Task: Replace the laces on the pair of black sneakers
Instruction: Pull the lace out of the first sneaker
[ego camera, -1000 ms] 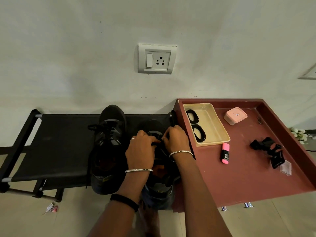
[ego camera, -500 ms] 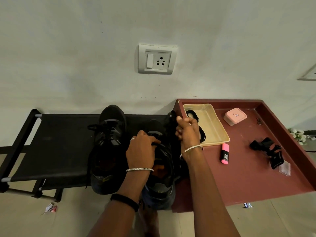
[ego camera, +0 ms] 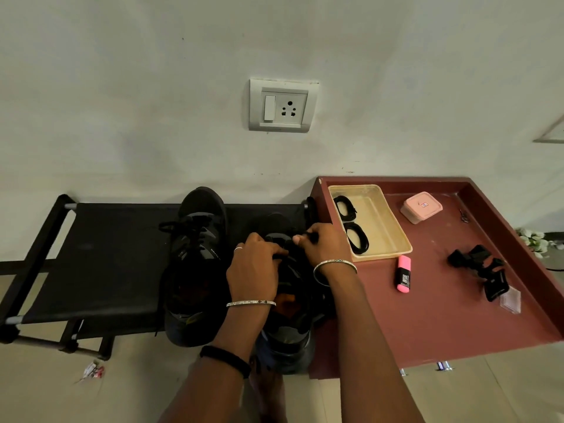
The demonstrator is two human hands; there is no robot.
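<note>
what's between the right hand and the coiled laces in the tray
Nothing loose. The right hand, pinching a lace on the right sneaker, is next to the beige tray; only the maroon table's raised edge and the tray's wall stand between it and the two coiled laces.

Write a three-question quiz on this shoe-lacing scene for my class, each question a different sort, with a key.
1. True or false: the left hand and right hand both hold the sneaker nearer the red-brown table.
2. What lies in the beige tray? A. two coiled black laces B. scissors C. a phone
3. Fill in: the highlighter beside the tray is ____.
Key: 1 true; 2 A; 3 pink.
</note>
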